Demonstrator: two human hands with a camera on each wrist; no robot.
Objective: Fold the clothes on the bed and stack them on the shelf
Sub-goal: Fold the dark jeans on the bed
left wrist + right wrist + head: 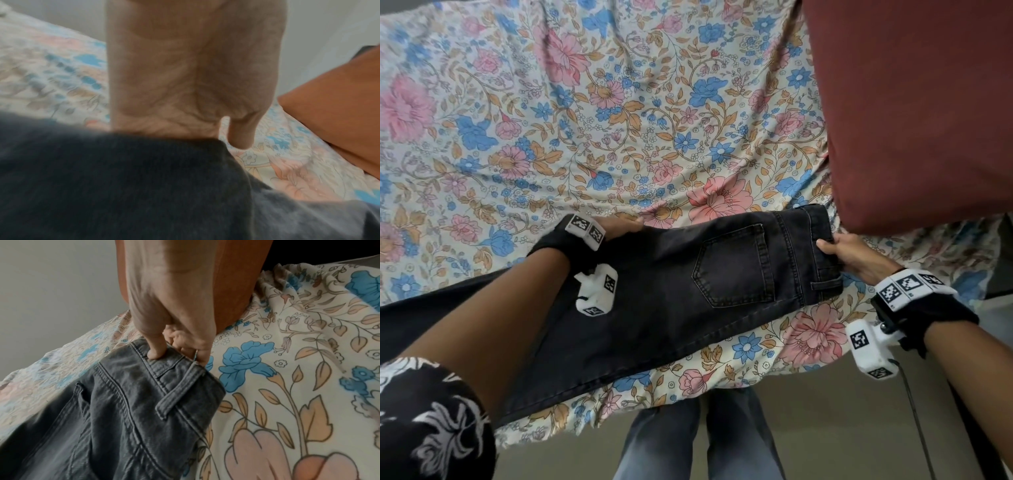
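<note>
A pair of black jeans (pixel 688 281) lies across the near edge of the bed, folded lengthwise with a back pocket facing up. My right hand (pixel 849 253) pinches the waistband at the right end; in the right wrist view the thumb and curled fingers of this hand (pixel 170 313) clamp the band of the jeans (pixel 123 418) beside a belt loop. My left hand (pixel 621 228) holds the far edge of the jeans near the thigh. In the left wrist view the palm of my left hand (pixel 185 81) shows, the thumb hangs free, and the fingers are hidden behind the dark cloth (pixel 123 186).
The floral bedsheet (pixel 619 120) covers the whole bed. A rust-red pillow (pixel 914 102) sits at the right, close above my right hand. The bed's edge runs along the bottom, with the floor (pixel 825 428) and my legs (pixel 698 442) below it.
</note>
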